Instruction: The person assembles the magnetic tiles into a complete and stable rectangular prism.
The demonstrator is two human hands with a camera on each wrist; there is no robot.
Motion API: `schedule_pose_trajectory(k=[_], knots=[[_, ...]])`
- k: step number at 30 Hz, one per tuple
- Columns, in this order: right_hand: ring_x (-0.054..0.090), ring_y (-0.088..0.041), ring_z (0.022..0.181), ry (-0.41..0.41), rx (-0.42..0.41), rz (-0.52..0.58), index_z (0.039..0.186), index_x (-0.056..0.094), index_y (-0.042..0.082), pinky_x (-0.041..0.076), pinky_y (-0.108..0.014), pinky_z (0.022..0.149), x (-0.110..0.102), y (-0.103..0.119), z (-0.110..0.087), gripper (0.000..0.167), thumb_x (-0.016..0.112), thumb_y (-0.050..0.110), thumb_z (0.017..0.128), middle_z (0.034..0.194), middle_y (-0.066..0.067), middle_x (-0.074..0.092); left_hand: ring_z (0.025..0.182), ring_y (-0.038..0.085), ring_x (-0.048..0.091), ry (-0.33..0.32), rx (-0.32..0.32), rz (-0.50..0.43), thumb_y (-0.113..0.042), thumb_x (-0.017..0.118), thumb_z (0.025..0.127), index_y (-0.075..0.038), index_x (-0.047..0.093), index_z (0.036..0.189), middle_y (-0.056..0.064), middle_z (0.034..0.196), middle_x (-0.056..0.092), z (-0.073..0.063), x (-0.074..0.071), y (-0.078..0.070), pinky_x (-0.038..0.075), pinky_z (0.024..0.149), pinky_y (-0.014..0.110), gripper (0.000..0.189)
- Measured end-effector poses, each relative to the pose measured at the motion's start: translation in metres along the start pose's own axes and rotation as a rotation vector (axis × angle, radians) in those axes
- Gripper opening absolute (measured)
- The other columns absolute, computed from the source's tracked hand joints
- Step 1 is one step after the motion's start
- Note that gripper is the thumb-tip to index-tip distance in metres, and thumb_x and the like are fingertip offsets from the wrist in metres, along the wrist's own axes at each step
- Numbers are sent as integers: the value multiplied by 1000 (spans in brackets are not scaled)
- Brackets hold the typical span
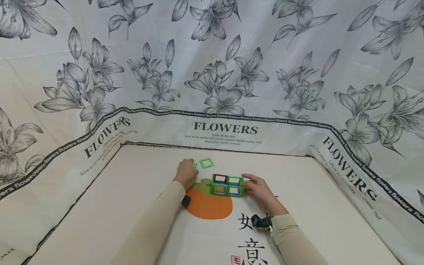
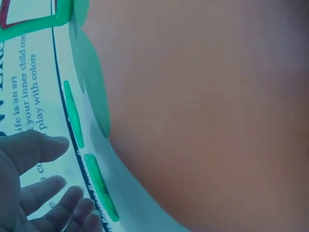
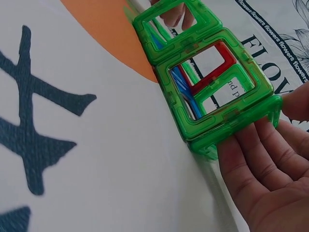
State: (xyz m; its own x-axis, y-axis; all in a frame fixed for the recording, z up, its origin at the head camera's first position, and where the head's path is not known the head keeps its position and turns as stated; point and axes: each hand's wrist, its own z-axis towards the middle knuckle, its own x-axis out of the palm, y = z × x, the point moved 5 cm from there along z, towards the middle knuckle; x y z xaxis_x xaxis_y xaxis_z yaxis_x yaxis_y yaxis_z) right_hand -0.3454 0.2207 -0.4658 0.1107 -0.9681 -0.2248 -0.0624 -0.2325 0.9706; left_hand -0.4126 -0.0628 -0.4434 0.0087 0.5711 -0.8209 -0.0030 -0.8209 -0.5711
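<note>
In the head view, a low block of magnetic tiles (image 1: 227, 185) stands over the printed orange fruit, with green frames outside and red and blue edges inside. My right hand (image 1: 260, 188) is at its right end. Seen from the right wrist, my extended fingers (image 3: 251, 159) touch the green end tile (image 3: 241, 128) from outside, and another fingertip lies at its far corner. My left hand (image 1: 187, 172) is beside a loose green square tile (image 1: 194, 165) that it partly hides. The left wrist view shows its thumb and fingers apart, with nothing visible between them.
A second loose green square tile (image 1: 207, 163) lies flat behind the block. The pale cloth carries a printed orange fruit (image 1: 209, 208) and black characters (image 1: 251, 250). A flower-printed curtain (image 1: 225, 133) encloses the back and sides.
</note>
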Motion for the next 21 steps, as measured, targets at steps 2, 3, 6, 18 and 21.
schedule_pose_trajectory(k=[2,3,6,18,21], knots=[[64,-17,96,-3,-1,4,143,44,3,56,-33,88,0,0,-1,51,55,12,94,128,-23,59,127,37,45,-16,-2,-1,-15,63,86,1,49,138,22,136,50,2,1,1,41,106,49,56],[64,-17,96,-3,-2,3,143,44,3,56,-33,88,0,1,-1,51,55,12,94,128,-23,59,126,37,46,-28,-5,2,-16,63,86,1,50,137,22,135,50,3,1,2,41,105,49,55],[63,-17,98,3,-1,-2,144,44,3,55,-34,89,0,2,-2,51,55,13,94,129,-23,59,122,38,47,-71,-22,39,-19,65,85,1,53,134,23,128,53,5,1,3,42,103,52,53],[63,-19,98,11,-5,0,142,45,5,54,-38,92,0,2,-3,52,54,11,92,122,-21,63,104,36,50,-93,-84,135,-23,66,83,1,62,115,20,109,56,13,5,12,44,95,54,40],[64,-19,97,4,-10,-2,142,45,4,55,-37,91,-1,2,-3,52,53,11,91,118,-20,65,103,35,51,-72,-85,144,-24,66,83,1,61,116,20,109,56,16,6,14,44,94,54,42]])
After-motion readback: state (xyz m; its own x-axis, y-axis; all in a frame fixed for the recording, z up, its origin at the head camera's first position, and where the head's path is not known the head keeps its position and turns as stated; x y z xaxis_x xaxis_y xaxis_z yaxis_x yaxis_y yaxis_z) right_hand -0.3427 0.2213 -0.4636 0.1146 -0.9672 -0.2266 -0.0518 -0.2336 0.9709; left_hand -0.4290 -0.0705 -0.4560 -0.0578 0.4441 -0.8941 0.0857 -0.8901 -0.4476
